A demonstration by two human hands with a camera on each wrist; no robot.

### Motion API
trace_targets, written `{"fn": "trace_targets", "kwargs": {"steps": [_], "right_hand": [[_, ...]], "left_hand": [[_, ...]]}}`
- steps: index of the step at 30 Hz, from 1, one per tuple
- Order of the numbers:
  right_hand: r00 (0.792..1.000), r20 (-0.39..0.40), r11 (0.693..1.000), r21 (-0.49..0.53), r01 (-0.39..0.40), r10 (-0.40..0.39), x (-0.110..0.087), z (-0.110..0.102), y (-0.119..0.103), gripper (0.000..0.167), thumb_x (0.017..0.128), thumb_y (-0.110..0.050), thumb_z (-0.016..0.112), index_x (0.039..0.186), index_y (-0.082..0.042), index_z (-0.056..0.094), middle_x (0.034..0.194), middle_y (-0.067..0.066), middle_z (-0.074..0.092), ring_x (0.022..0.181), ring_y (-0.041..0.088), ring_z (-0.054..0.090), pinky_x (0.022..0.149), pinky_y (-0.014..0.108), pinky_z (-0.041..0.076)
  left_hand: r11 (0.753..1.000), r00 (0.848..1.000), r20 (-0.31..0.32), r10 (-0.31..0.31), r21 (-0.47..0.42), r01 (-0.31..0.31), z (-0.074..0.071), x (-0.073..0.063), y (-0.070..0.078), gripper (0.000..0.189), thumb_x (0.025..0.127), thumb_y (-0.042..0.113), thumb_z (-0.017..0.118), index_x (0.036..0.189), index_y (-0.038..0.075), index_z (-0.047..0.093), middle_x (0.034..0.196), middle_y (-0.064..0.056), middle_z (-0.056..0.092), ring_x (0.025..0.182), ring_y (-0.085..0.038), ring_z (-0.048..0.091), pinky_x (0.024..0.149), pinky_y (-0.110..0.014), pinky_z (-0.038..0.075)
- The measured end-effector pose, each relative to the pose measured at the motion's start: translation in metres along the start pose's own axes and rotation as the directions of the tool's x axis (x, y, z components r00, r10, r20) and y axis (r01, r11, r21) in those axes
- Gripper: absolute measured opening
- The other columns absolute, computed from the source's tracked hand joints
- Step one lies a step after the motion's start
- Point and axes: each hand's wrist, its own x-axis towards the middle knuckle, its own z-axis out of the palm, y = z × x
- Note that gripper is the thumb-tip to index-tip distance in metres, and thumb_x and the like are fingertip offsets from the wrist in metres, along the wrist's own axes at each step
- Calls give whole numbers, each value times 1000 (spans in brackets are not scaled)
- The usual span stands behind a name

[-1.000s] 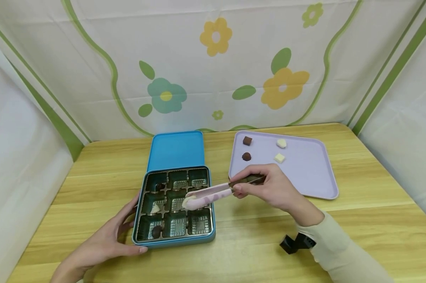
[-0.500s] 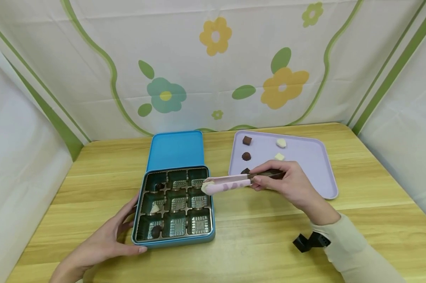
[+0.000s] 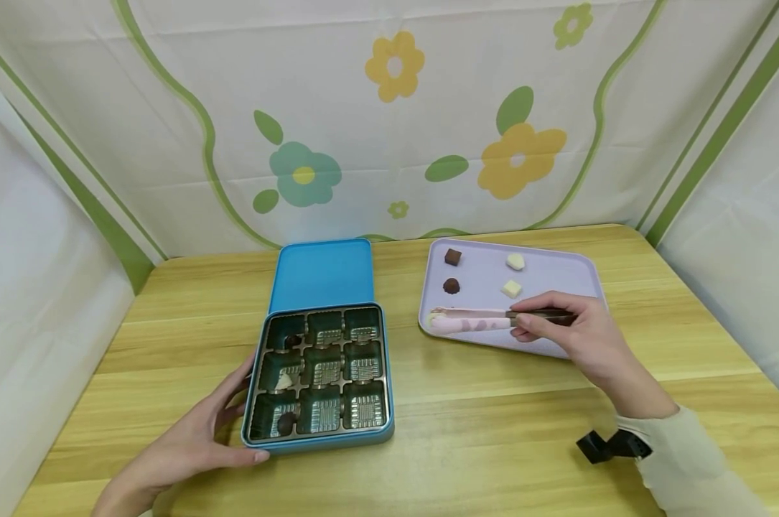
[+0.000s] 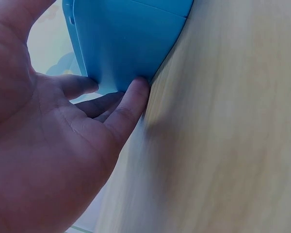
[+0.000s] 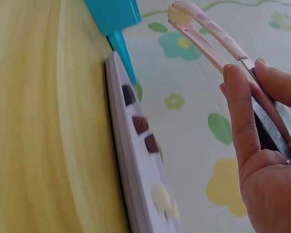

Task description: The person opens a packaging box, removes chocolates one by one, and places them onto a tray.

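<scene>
My right hand (image 3: 576, 330) pinches a pair of tongs (image 3: 473, 321) with pink tips and metal handles, above the front left of the lilac tray (image 3: 576, 269). In the right wrist view, the tongs' tips hold a pale cream chocolate (image 5: 180, 15). My left hand (image 3: 192, 431) touches the near left corner of the blue tin (image 3: 324, 441), thumb along its front and nearly straight fingers at its left side (image 4: 126, 43). The tin's divided insert bears a dark piece (image 3: 292, 341), a white piece (image 3: 283, 380) and a round brown chocolate (image 3: 287, 424), all in the left column.
On the tray lie a square brown chocolate (image 3: 452, 257), a round brown one (image 3: 451, 286) and two white ones, one rounded (image 3: 515, 261), one square (image 3: 511, 289). A darker piece (image 5: 128, 95) shows in the right wrist view. The blue lid (image 3: 323, 273) lies behind the tin.
My right hand has moved the tongs, with the cream chocolate, rightward and back from over the tin to over the tray. The left hand and the tin have stayed put.
</scene>
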Motion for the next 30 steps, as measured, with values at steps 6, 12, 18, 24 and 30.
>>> {"fn": "trace_targets", "kwargs": {"steps": [6,12,18,24,30], "right_hand": [[995,-80,998,18,-54,55,-19,-30,13,19,101,2,70,119,3,78,100,-1,84,84,13,82,79,28,65],[982,-156,990,104,-94,110,-34,-58,25,21,100,5,71,119,3,79,103,-2,84,84,12,82,80,25,64],[969,-204,979,176,-107,142,-39,-75,35,19,99,7,71,114,0,81,99,1,85,81,14,82,78,24,64],[959,-220,977,157,-144,177,-38,-80,41,17,97,5,75,112,0,81,98,0,84,80,14,82,77,23,64],[948,-223,967,168,-190,226,-39,-83,41,15,97,4,76,108,-3,83,97,0,84,79,14,82,77,25,64]], "left_hand": [[1000,1000,-8,-10,9,10,1,-1,1,127,85,17,92,173,42,5,180,-25,10,149,-65,36,103,-14,46],[1000,1000,-7,-8,6,8,0,-1,2,127,85,15,92,173,42,4,180,-25,9,148,-65,38,102,-15,47],[1000,1000,-10,-27,11,27,2,-1,5,126,85,18,92,173,44,6,180,-22,10,148,-61,39,101,-15,48],[999,1000,-10,-25,19,25,1,0,4,126,85,18,92,173,43,6,180,-21,11,149,-60,39,101,-15,48],[999,999,-2,-33,3,33,2,1,3,125,86,17,91,173,43,6,180,-21,9,149,-61,38,100,-16,49]]}}
